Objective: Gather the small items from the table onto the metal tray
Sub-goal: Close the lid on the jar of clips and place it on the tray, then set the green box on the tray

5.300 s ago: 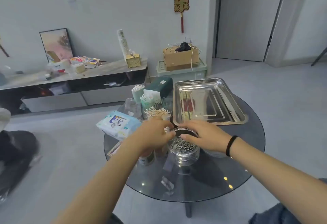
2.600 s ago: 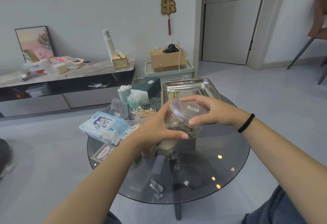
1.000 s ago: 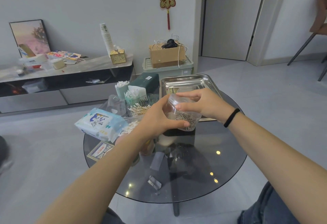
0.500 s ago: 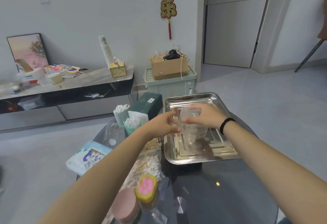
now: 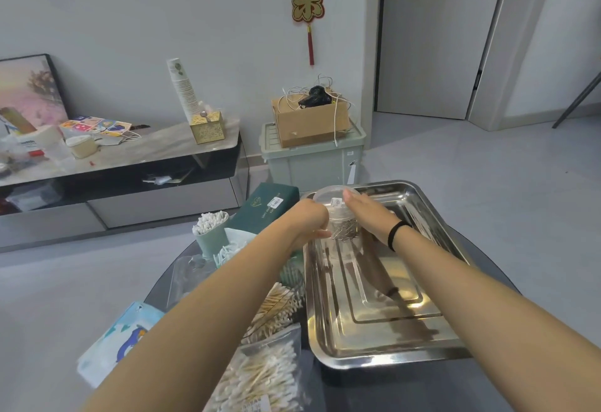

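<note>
1. Both hands are gripping a clear plastic jar (image 5: 338, 213) at the far left part of the metal tray (image 5: 383, 324); silvery paper clips are lying in the jar's bottom.
2. The left hand (image 5: 309, 223) is wrapping the jar's left side, fingers curled around it near the base.
3. The right hand (image 5: 369, 215) is pressing against the jar's right side, fingers reaching up to the lid; a black band is sitting on that wrist.
4. Whether the jar is resting on the tray floor or hanging just above it cannot be told.
5. The tray is lying on the round glass table (image 5: 406, 392).
6. Cotton swabs (image 5: 260, 376) in a clear bag are lying just beside the tray's left rim, with a green box (image 5: 263, 210) farther back.
</note>
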### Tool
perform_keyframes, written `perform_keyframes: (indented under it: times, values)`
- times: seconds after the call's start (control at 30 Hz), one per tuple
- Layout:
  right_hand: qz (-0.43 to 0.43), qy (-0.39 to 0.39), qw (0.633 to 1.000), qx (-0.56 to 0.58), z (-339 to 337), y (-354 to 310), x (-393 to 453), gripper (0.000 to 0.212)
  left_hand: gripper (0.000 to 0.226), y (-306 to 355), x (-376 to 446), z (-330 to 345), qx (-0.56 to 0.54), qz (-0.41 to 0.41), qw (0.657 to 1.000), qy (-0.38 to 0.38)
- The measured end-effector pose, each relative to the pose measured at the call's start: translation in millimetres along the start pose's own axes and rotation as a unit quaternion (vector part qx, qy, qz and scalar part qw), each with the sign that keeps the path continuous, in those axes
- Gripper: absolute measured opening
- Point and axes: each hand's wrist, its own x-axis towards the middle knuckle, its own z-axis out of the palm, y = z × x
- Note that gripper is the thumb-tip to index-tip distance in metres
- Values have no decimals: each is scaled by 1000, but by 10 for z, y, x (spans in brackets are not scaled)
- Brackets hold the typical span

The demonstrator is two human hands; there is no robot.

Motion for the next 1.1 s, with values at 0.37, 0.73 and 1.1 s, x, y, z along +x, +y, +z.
perform_keyframes:
  times: [0.37,0.73,1.1]
  values:
    - [-80,68,988,-113,112,-128,-38,47,37,-50,44,-348,491,104,833,234]
    - [-114,64,983,-131,296,-186,-2,39,85,-61,265,-741,355,-28,912,205]
    - [-51,79,964,249,-289,-326,-506,40,88,760,-254,-59,242,89,950,174]
